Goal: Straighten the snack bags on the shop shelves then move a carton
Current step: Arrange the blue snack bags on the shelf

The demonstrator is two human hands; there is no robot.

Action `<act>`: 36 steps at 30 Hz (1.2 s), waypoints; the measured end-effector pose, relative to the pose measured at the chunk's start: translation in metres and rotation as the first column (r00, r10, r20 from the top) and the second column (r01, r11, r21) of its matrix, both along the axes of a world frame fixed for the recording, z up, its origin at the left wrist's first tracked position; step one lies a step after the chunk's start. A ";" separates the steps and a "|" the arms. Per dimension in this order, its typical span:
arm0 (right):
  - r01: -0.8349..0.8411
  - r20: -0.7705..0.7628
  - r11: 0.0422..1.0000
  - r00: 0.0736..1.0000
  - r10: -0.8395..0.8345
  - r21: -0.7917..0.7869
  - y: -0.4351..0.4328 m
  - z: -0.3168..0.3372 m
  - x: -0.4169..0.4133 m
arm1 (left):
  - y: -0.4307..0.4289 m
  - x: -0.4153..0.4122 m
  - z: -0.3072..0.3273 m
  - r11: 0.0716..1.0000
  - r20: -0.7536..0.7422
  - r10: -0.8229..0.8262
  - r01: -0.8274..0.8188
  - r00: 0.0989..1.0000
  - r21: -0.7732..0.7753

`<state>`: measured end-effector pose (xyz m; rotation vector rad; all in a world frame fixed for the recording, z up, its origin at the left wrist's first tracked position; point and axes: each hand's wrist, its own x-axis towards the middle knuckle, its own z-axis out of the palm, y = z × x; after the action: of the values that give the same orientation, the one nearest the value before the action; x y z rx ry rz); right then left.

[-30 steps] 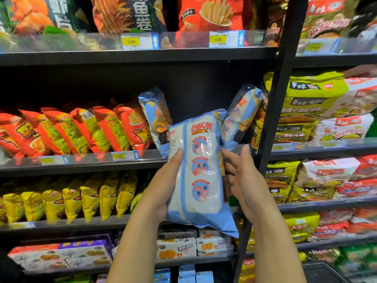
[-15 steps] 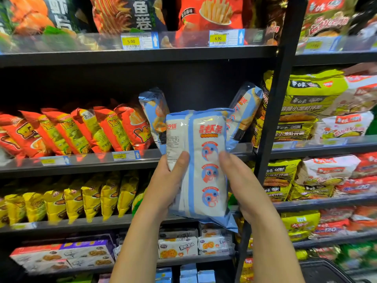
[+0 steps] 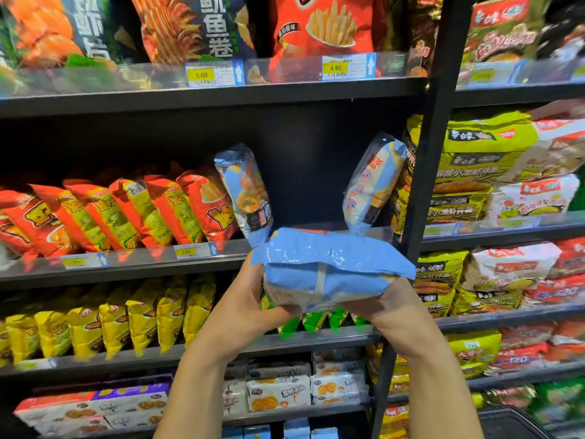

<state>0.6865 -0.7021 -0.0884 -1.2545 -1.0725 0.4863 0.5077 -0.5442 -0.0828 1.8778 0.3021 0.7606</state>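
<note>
**Snack bag held end-on at the shelf gap**

Head view: both hands hold one pale blue snack bag [image 3: 332,264] roughly level, with its crimped end toward the camera. It sits just in front of the lip of the middle shelf [image 3: 126,267]. The left hand [image 3: 243,305] grips the bag's left side with the thumb tucked underneath. The right hand [image 3: 389,305] holds the right end from below.

Behind the bag the shelf shows a dark gap flanked by two matching bags. The left blue bag [image 3: 243,191] leans against the row of red-orange chip bags [image 3: 126,213]. The right blue bag [image 3: 370,185] tilts toward the black upright post [image 3: 421,185].

The straightening step looks to be in hand, with the carton part not yet begun. The next move probably calls for tipping the held bag upright, sliding it into the gap, then righting the two leaning bags. The lower shelves are blurred, so which box there might be the carton cannot be told.
</note>
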 end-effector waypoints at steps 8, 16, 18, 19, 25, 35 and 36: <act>0.023 -0.047 1.000 0.999 -0.022 0.021 0.003 0.001 0.011 | 0.007 -0.004 0.008 0.989 -0.077 -0.133 0.137 0.988 0.046; -0.056 -0.125 0.991 0.991 0.041 -0.124 0.010 0.027 0.023 | 0.012 0.007 0.026 0.984 -0.020 -0.083 0.078 0.996 -0.160; -0.044 -0.176 0.983 0.984 0.012 -0.177 0.016 0.036 0.022 | 0.012 0.012 0.031 0.970 -0.012 -0.051 0.046 0.999 -0.239; -0.037 -0.204 0.979 0.979 -0.004 -0.201 0.020 0.040 0.021 | 0.012 0.015 0.034 0.956 -0.019 -0.040 0.033 0.999 -0.292; -0.019 -0.459 0.971 0.883 -0.096 -0.239 0.042 0.053 0.016 | 0.008 0.027 0.052 0.820 -0.054 -0.045 0.006 0.998 -0.572; -0.114 -0.561 0.967 0.827 -0.034 -0.227 0.050 0.053 0.020 | 0.005 0.031 0.057 0.757 -0.083 0.052 -0.094 0.995 -0.646; -0.134 -0.583 0.965 0.812 -0.023 -0.224 0.051 0.052 0.019 | 0.004 0.032 0.058 0.776 -0.075 0.044 -0.082 0.996 -0.625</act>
<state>0.7058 -0.6513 -0.0361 -1.1793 -0.5277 1.0105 0.5393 -0.5401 -0.0251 1.2511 0.5822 0.5544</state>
